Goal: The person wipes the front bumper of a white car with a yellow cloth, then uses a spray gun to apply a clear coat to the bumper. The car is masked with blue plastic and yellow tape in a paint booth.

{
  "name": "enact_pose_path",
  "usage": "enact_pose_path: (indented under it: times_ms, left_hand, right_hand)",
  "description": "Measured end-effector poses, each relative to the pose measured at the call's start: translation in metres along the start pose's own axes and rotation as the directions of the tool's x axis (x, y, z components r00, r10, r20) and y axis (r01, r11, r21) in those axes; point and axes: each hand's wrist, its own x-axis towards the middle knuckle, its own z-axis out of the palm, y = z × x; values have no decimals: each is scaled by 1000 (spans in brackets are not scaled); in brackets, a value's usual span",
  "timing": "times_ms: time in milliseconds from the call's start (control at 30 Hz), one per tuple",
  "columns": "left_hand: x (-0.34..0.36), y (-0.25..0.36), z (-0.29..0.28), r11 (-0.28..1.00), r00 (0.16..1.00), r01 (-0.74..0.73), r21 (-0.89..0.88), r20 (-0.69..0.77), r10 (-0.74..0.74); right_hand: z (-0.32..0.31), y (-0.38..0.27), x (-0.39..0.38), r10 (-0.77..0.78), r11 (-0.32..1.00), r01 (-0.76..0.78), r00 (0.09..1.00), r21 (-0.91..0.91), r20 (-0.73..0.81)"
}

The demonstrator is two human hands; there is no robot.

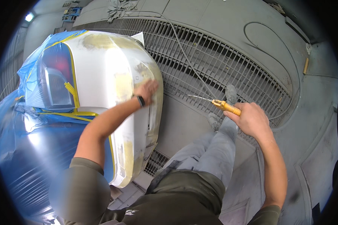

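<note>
Blue plastic sheeting wraps the car body at nine o'clock, held down by strips of yellow masking tape that frame a covered tail light. Just right of it, toward the centre, the white bumper stands bare, blotched with dull yellowish filler patches along its edge and top. The left hand lies flat on that panel near its right edge, fingers spread and pressed to the paint, gripping nothing; a dark wristband sits on the wrist. From twelve to three o'clock a dusty metal floor grate curves across the floor, with a thin hose looping over the concrete beyond it. Grey trouser legs and shoes stand on the grate. At about three o'clock the right hand is closed around the yellow-handled blow gun, its slim metal nozzle pointing left toward the bumper but well apart from it.
</note>
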Motion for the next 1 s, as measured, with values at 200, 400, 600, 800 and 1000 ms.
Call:
enact_pose_path:
  times_ms: [200, 400, 600, 800, 1000]
  left_hand:
    - [8, -107, -32, 914, 917, 397, -86, 0, -399]
    - [-107, 80, 61, 983, 995, -85, 162, 60, 76]
    - [-157, 54, 70, 904, 967, -77, -421, -252, -35]
    - [-58, -82, 7, 689, 669, 165, -705, -433, -604]
    - [-42, -101, 14, 564, 498, 232, -793, -401, -769]
  right_hand:
    - [-15, -44, 15, -112, 991, 114, 993, -76, 24]
    - [-13, -51, -6, -128, 979, 140, 988, -146, 88]
    - [-32, -65, -10, -116, 977, 129, 990, -172, 85]
    - [-80, -100, 44, -194, 967, 202, 979, -158, 67]
    - [-131, -117, 99, -202, 952, 229, 968, -204, 147]
